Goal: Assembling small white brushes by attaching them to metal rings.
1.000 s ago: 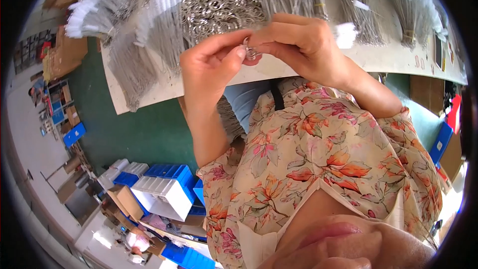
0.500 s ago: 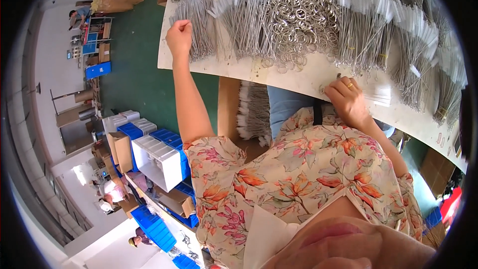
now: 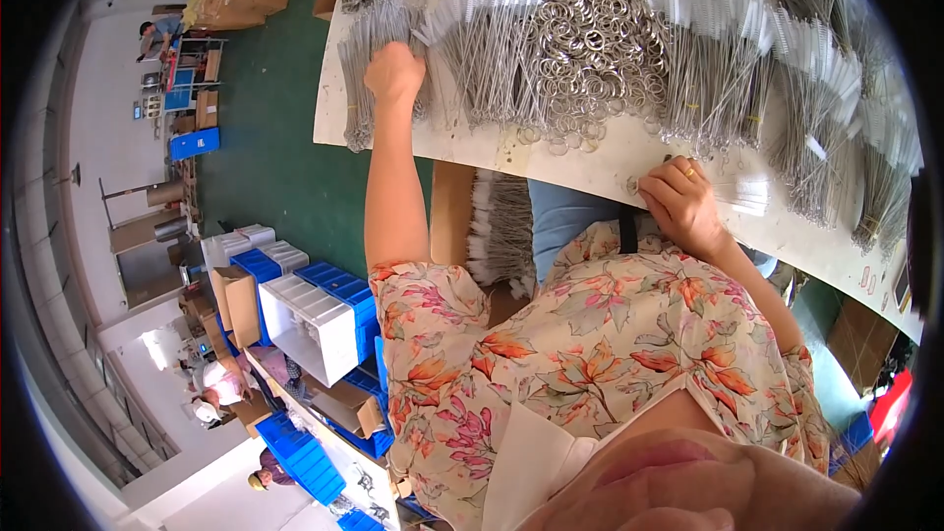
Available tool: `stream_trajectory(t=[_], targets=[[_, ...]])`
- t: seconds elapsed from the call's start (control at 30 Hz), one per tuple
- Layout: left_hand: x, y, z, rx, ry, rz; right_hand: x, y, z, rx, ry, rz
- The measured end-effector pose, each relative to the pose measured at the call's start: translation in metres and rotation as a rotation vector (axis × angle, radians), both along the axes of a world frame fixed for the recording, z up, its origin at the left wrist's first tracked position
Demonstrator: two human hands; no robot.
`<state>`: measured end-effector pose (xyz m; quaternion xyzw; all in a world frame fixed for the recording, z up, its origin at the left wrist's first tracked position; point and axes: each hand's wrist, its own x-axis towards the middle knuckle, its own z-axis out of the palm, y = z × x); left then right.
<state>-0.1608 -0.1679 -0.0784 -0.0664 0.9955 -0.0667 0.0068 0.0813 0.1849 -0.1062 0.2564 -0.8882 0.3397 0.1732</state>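
Left hand (image 3: 395, 72), 11 o'clock, over silvery wire stems (image 3: 356, 88); right hand (image 3: 681, 205), 3 o'clock, by white-bristled brush (image 3: 749, 195); fingers curled, grasp can't tell; round silver rings (image 3: 595, 39), many left loose; done, unclear

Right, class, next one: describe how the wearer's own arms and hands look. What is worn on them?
Both the left sleeve and right sleeve are short, loose and cream, printed with orange and pink flowers and greyish leaves. The left hand and right hand are ungloved. The right wears a gold-coloured ring; the left shows none from this angle.
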Motion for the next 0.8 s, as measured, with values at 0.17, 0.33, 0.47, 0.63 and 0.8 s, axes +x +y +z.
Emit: stream_trajectory(t=[0.17, 0.33, 0.47, 0.63, 0.8], targets=[[0.005, -0.002, 0.015, 0.025, -0.017, -0.012, 0.0, 0.001, -0.002, -0.02, -0.01, 0.009], [0.02, 0.0, 0.021, 1.023, -0.21, 0.2, -0.001, 0.003, -0.002, -0.025, -0.019, 0.003], [0.026, 0.005, -0.008, 1.126, -0.065, 0.181, 0.0, 0.007, -0.005, -0.006, -0.026, -0.02], [0.015, -0.013, -0.044, 0.857, -0.081, 0.068, 0.005, 0.007, -0.018, 0.059, 0.028, -0.001], [0.029, 0.01, -0.027, 1.149, -0.111, 0.184, 0.004, 0.011, 0.01, -0.023, 0.174, 0.003]])
